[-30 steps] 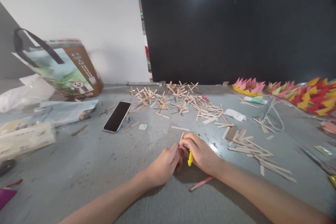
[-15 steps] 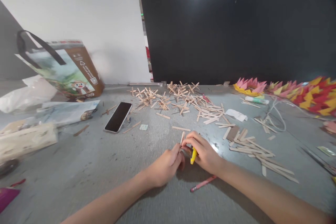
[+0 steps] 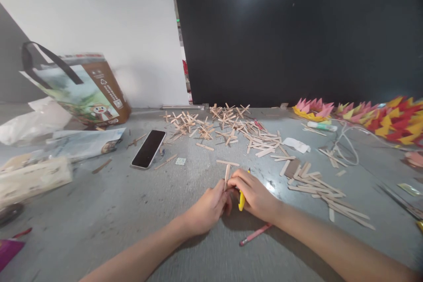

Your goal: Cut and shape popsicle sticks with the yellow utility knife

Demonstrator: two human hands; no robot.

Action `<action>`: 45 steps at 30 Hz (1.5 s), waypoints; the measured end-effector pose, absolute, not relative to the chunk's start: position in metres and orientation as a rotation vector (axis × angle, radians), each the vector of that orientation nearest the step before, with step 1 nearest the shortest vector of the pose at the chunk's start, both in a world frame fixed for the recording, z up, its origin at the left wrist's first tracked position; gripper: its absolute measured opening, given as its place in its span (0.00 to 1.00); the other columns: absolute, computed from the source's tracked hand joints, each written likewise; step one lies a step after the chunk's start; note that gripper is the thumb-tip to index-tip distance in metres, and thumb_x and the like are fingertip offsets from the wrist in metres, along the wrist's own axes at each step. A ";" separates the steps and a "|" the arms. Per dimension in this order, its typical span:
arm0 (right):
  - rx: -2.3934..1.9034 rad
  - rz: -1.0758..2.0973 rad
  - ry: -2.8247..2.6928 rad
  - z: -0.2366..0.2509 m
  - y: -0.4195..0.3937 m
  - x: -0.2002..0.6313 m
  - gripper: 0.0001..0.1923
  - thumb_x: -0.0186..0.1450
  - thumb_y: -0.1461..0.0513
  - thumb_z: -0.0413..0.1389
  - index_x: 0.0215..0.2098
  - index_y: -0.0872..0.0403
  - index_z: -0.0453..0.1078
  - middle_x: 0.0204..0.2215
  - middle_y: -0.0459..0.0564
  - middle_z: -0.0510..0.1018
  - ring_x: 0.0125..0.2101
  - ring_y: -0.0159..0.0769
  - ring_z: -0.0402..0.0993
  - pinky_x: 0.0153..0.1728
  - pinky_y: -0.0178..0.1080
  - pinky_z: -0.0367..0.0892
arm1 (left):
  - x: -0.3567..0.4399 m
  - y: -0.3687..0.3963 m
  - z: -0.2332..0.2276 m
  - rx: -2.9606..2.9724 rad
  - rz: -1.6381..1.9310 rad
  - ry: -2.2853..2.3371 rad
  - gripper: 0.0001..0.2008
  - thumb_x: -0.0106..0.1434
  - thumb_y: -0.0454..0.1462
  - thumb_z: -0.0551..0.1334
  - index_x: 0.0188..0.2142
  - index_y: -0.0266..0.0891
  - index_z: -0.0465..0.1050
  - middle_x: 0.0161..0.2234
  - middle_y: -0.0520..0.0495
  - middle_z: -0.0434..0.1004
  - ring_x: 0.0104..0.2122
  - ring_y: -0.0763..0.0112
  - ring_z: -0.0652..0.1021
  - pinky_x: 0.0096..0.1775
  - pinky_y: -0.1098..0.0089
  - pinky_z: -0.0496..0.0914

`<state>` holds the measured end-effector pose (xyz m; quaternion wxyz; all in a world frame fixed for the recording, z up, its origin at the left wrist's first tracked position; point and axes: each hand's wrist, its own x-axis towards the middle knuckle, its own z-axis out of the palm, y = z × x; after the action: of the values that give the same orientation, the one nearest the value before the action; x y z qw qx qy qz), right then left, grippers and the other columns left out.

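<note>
Grey, scuffed tabletop (image 3: 109,220) runs back to an upright white panel (image 3: 92,22) and an upright black panel (image 3: 297,44). Directions are taken from the hands, twelve o'clock being straight ahead.

Change noted over the last second: the pale, flat, narrow wooden stick (image 3: 227,174) between the hands now shows its broad face, where it showed a thin edge; both hands hold much the same place. Judged from this, it is being turned in the fingers.

Left hand (image 3: 208,208) – thumb and finger pinched on the stick, whose lower end is hidden. Right hand (image 3: 257,194) – fingers closed round a slim yellow tool (image 3: 242,202); whether its fingertips also press the stick cannot be told.

One pale loose stick (image 3: 228,163) lies just beyond at twelve; crossed wooden sticks (image 3: 187,117) heap farther off at eleven; flat wooden sticks (image 3: 302,189) spread at three. A black-screened, white-edged phone (image 3: 148,150) lies well apart at ten. A pink eraser-tipped pencil (image 3: 257,233) at five runs under the right forearm (image 3: 307,231), the nearest likely obstruction.
</note>
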<state>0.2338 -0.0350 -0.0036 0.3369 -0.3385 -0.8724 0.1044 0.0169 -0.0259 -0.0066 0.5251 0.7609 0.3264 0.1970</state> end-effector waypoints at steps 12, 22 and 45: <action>-0.792 0.184 -2.174 -0.015 -0.032 0.240 0.30 0.74 0.70 0.52 0.71 0.45 0.61 0.46 0.54 0.72 0.45 0.43 0.74 0.45 0.45 0.76 | 0.018 -0.027 -0.014 1.629 0.563 0.701 0.18 0.78 0.40 0.46 0.64 0.40 0.52 0.29 0.53 0.74 0.26 0.73 0.69 0.31 0.72 0.65; -0.826 0.219 -2.168 -0.010 -0.034 0.238 0.14 0.75 0.68 0.54 0.56 0.49 0.72 0.42 0.52 0.74 0.40 0.41 0.75 0.41 0.42 0.75 | 0.016 -0.026 -0.020 1.637 0.578 0.696 0.25 0.79 0.40 0.45 0.71 0.38 0.46 0.30 0.52 0.75 0.27 0.72 0.71 0.33 0.71 0.66; -1.027 0.203 -2.217 -0.006 -0.037 0.231 0.15 0.65 0.75 0.52 0.44 0.51 0.66 0.40 0.51 0.69 0.39 0.42 0.70 0.40 0.42 0.69 | 0.016 -0.029 0.008 1.862 0.462 0.738 0.12 0.79 0.40 0.43 0.55 0.40 0.58 0.29 0.53 0.75 0.27 0.71 0.71 0.36 0.69 0.66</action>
<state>0.2309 -0.0366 -0.0059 0.3380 -0.3943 -0.8510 0.0779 0.0160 -0.0292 0.0080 0.5168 0.7755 0.3074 0.1925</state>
